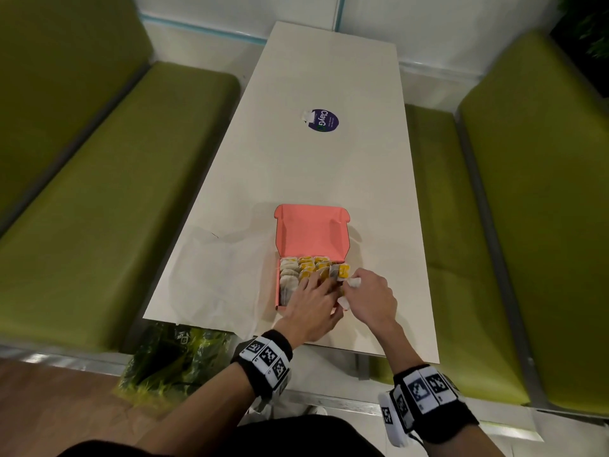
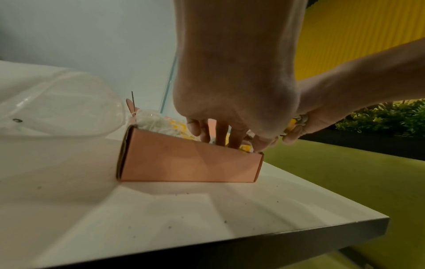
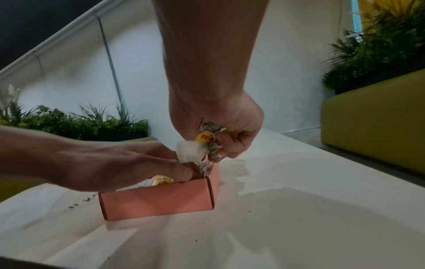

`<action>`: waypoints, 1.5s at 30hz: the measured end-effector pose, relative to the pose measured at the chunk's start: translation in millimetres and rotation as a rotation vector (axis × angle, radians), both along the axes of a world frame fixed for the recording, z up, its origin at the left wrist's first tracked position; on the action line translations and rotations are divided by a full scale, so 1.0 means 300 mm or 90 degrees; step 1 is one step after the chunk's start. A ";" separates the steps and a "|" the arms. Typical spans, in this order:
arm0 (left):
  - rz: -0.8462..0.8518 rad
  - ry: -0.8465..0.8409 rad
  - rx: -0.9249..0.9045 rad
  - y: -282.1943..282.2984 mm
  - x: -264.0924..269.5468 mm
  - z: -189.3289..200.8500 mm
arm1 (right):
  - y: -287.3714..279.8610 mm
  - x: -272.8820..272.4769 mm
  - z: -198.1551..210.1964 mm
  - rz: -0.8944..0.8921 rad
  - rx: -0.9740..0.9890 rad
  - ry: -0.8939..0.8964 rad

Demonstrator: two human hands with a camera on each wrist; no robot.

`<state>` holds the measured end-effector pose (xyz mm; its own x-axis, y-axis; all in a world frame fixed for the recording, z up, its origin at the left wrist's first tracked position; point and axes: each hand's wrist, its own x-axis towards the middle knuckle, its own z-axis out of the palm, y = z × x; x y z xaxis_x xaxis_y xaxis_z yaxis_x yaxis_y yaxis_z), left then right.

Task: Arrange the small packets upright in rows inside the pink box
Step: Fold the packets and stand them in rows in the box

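Note:
The pink box (image 1: pixel 277 285) lies open on the white table (image 1: pixel 323 166), its lid (image 1: pixel 311 232) folded back. Several small packets (image 1: pixel 296 272), white with yellow tags, stand in rows in its far half. My left hand (image 1: pixel 313 298) reaches into the box with straight fingers (image 2: pixel 234 140) pressing against the packets at its right side. My right hand (image 1: pixel 372 298) hovers over the right wall and grips a crumpled bunch of packets (image 3: pixel 204 140), one hanging down toward the box (image 3: pixel 158 200). The box's near half is hidden by my hands.
A clear plastic bag (image 1: pixel 214 275) lies flat on the table left of the box. A round purple sticker (image 1: pixel 324 120) sits mid-table. Green benches (image 1: pixel 99 209) flank both sides. A green plastic bag (image 1: pixel 174 357) lies on the floor below the near table edge.

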<state>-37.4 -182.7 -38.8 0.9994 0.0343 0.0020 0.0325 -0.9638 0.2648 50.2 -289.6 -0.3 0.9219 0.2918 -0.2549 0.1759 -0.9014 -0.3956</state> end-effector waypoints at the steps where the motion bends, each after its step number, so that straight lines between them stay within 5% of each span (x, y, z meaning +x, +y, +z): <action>1: -0.003 0.000 0.004 -0.001 -0.002 -0.001 | 0.006 -0.001 0.000 0.020 -0.015 -0.016; 8: 0.022 -0.084 -0.081 0.017 -0.010 0.012 | -0.007 0.016 0.001 -0.046 0.100 0.003; 17: 0.116 -0.179 -0.463 0.050 -0.048 0.116 | 0.057 0.008 0.042 -0.224 0.525 0.330; 27: 0.150 -0.240 -0.588 0.105 -0.005 0.145 | 0.094 -0.007 0.056 -0.240 0.594 0.471; 31: 0.209 -0.279 -0.701 0.113 -0.011 0.186 | 0.087 -0.014 0.073 -0.255 0.597 0.463; 37: 0.295 -0.304 -0.708 0.149 -0.021 0.187 | 0.076 -0.032 0.073 -0.132 0.577 0.289; 45: 0.259 -0.245 -0.711 0.169 -0.032 0.213 | 0.108 -0.052 0.122 0.049 0.564 0.185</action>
<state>-47.0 -132.0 25.0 0.8572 0.5112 0.0619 0.0143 -0.1438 0.9895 34.8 -257.1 36.3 0.8272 0.5472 -0.1276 0.0090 -0.2400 -0.9707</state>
